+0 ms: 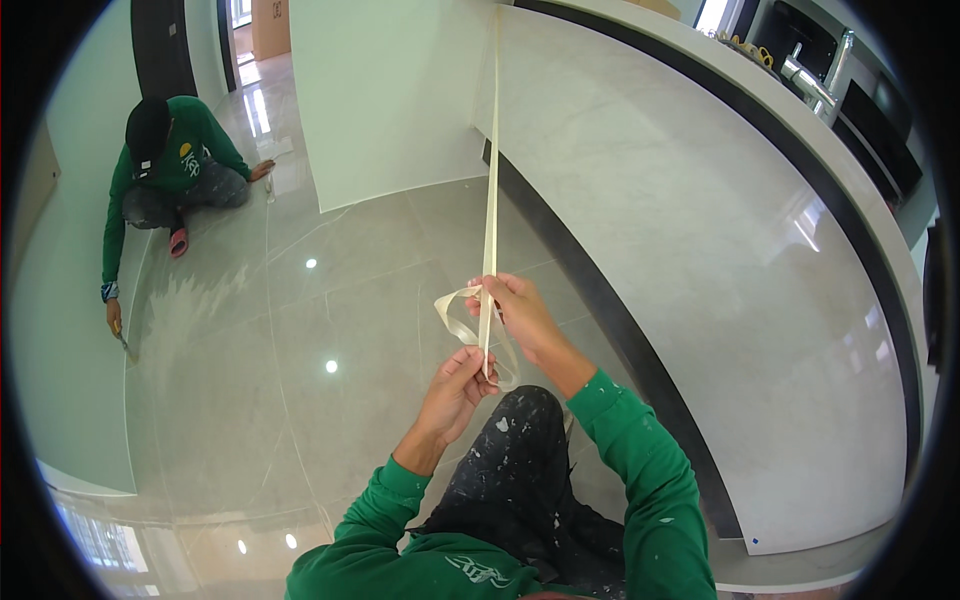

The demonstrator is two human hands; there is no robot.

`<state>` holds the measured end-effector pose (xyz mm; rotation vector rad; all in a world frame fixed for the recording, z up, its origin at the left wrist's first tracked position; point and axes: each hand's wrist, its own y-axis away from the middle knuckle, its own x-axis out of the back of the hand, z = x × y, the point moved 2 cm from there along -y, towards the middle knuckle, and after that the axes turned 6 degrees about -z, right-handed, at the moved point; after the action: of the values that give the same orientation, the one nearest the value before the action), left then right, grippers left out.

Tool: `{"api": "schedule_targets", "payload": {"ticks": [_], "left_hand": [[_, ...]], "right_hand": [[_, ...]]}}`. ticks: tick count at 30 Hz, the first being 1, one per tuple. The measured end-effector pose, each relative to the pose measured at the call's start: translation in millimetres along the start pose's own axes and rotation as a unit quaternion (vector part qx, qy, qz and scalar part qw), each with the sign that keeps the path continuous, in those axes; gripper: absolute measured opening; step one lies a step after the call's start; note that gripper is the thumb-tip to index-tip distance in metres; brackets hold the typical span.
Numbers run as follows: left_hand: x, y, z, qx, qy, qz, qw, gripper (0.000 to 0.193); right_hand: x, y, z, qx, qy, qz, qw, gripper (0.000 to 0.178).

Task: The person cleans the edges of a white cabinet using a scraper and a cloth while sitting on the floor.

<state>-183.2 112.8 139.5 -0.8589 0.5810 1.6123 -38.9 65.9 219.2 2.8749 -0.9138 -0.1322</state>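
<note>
Masking tape point(492, 210), cream-coloured, stretches taut from the person's hands toward twelve o'clock, reaching the top of the view, with a loose loop curling around the hands. The right hand point(522, 312) has thumb and fingers closed on the strip; the left hand point(452, 395), at seven o'clock from it, pinches the tape lower down, above a paint-flecked knee point(525, 410).

Beneath lies a glossy grey tiled floor point(390, 300), reflecting ceiling lights, with a pale, streaky smear point(190, 310) toward nine o'clock. At ten o'clock a co-worker point(185, 150) in green sits beside a pale wall point(75, 330), one hand holding a small tool point(126, 348) near its base. A doorway at eleven o'clock shows a brown box point(270, 28). From one to four o'clock curves a white marbled counter front point(720, 270) with dark trim, a chrome tap point(808, 85) above it.
</note>
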Motion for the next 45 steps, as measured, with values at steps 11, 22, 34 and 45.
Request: {"api": "schedule_targets", "payload": {"ticks": [11,22,34,45], "left_hand": [[-10.9,11.8,-11.8,0.086,-0.001,-0.036,0.996,0.023],[-30.2,36.6,-22.6,0.136,0.068,-0.03,0.988,0.034],[-136.6,-29.3,-88.2,-0.264,-0.619,-0.028,0.739,0.057],[-197.5,-33.3,-102.7,0.086,-0.211,-0.304,0.925,0.03]], "right_hand": [[-15.0,14.6,13.7,-0.029,0.051,-0.074,0.996,0.032],[63.6,175.4,-101.4,0.175,0.236,0.175,0.94,0.032],[94.4,403.9,-137.2,0.368,0.37,0.452,0.724,0.038],[141.0,515.5,-53.2,0.221,0.221,0.752,0.581,0.055]]}}
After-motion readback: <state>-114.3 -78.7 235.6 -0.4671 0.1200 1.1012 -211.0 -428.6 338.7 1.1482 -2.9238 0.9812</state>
